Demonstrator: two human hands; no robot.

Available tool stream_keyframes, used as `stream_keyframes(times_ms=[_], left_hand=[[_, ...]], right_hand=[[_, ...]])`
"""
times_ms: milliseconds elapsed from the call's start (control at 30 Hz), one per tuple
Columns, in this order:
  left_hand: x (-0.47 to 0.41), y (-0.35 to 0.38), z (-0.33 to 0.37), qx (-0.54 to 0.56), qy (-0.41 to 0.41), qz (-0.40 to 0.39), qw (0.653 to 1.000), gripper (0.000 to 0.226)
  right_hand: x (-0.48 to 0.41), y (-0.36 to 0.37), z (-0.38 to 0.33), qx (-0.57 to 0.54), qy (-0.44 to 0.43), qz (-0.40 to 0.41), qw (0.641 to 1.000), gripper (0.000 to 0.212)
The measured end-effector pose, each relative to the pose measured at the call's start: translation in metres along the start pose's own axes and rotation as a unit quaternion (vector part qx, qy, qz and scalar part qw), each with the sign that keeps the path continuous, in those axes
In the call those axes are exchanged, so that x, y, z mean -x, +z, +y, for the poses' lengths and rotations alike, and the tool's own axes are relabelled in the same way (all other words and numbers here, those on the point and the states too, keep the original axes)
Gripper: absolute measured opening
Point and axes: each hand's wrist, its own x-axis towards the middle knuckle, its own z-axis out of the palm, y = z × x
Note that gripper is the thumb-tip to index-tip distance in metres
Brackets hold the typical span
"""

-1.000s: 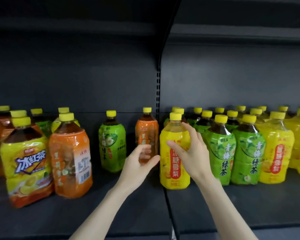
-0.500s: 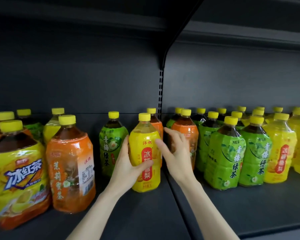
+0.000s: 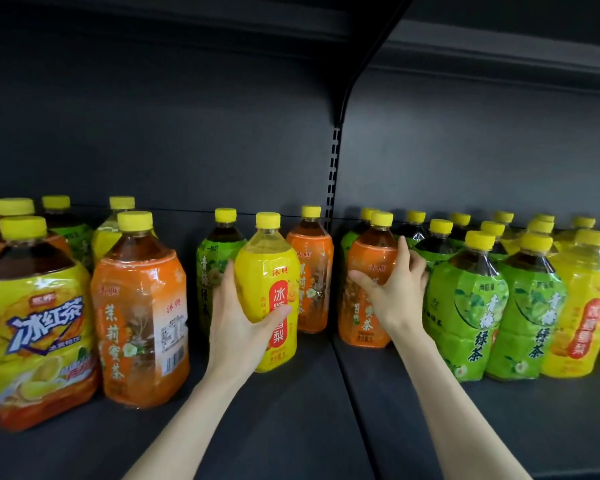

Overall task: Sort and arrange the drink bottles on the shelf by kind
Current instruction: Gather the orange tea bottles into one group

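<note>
Left hand (image 3: 238, 327) gripped a yellow bottle (image 3: 269, 268), right hand (image 3: 394, 292) curled round an orange bottle (image 3: 355, 317); kinds stood mixed along the shelf (image 3: 291, 427), sorting seemingly far from done.

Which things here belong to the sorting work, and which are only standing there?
Job: left hand gripping yellow bottle; right hand gripping orange bottle; green bottles; shelf.
Only there: slotted upright; upper shelf.
</note>
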Motion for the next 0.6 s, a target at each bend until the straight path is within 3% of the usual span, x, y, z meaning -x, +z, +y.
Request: stream_keyframes(times_ms=[200,367,500,600], left_hand=[[-0.005,-0.001,0.000,-0.070,-0.014,0.031,0.997,0.108],[0.000,0.001,0.003,-0.136,-0.003,0.065,0.989,0.105],[0.018,0.006,0.019,-0.117,0.132,0.155,0.972,0.067],[0.020,0.026,0.040,-0.006,0.206,0.096,0.974,0.036]], right_hand=[[0.018,-0.004,-0.008,-0.003,-0.047,0.031,0.998,0.099],[0.030,-0.003,-0.011,-0.087,-0.044,0.010,0.995,0.097],[0.035,-0.005,-0.008,-0.153,-0.036,-0.021,0.987,0.094],[0.036,-0.004,-0.006,-0.152,-0.036,-0.011,0.988,0.094]])
